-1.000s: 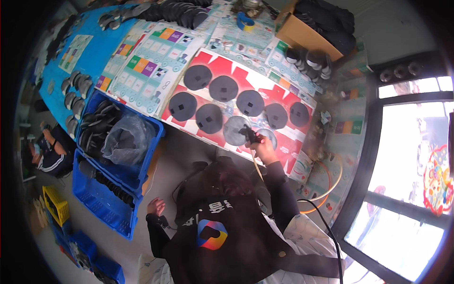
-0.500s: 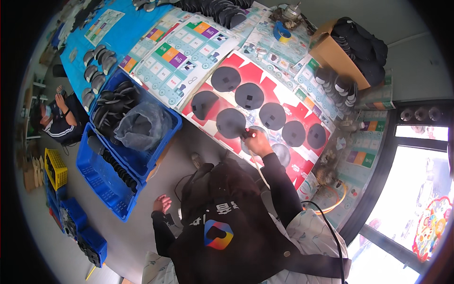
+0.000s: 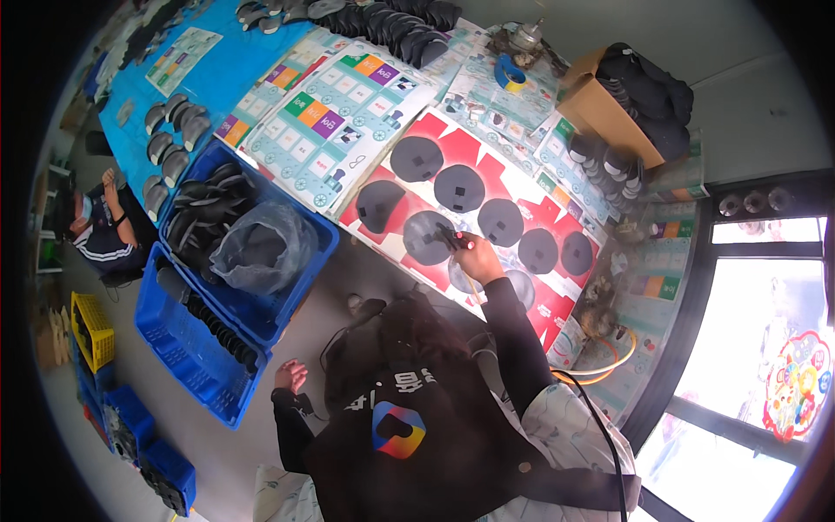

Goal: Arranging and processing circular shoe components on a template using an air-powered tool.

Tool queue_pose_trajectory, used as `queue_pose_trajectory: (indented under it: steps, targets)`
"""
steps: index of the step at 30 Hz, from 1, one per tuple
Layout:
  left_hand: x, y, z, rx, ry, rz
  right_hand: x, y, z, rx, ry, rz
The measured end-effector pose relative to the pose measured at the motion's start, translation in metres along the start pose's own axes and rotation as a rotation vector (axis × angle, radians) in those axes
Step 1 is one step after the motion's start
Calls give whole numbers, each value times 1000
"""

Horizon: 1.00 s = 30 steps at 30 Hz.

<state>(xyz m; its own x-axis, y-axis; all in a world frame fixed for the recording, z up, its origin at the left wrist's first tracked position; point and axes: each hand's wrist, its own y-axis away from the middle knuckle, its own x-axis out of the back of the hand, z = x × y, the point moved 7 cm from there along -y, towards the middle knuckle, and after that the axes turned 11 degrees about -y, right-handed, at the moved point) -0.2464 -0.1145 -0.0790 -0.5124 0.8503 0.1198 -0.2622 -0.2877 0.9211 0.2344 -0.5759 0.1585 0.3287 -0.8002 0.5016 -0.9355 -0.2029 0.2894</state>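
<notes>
My right hand (image 3: 478, 261) grips a small black and red spray gun (image 3: 457, 242), from which a thin pale hose (image 3: 476, 291) trails down. Its nozzle points at a round disc (image 3: 426, 239) whose dark surface looks greyish and wet. Several more black discs lie around it, such as the one at the front left (image 3: 380, 206), many bearing a small dark square patch. All rest on a red and white printed sheet (image 3: 544, 213). Two discs near my wrist look paler, one partly hidden by my hand. My left hand (image 3: 292, 375) hangs low over the floor, holding nothing, fingers slightly apart.
Blue crates (image 3: 326, 239) holding black curved pieces and a clear plastic bag (image 3: 265, 250) stand left of the table. A cardboard box (image 3: 609, 109) of black pieces sits at the far right. Another person (image 3: 109, 217) is at the left. A black cable (image 3: 600, 418) runs beside my right arm.
My right hand has shifted slightly right and down in view with the spray gun. The disc under the nozzle has turned from dark to greyish. My left hand still hangs.
</notes>
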Motion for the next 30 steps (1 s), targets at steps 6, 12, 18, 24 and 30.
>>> queue_pose_trajectory:
  steps: [6,12,18,24,30]
  targets:
    - [2,-18,23,-90,8,-72,22,23,18,-13,128,155]
    - [1,-20,-4,26,11,-105,5,35,16,-30,9,48]
    - [6,-3,-11,58,-27,-48,29,49,25,-148,91,219]
    - [7,-3,-4,12,0,-57,0,46,40,-170,-162,135]
    - [11,-8,-14,-20,-31,-56,-11,36,2,-122,90,-106]
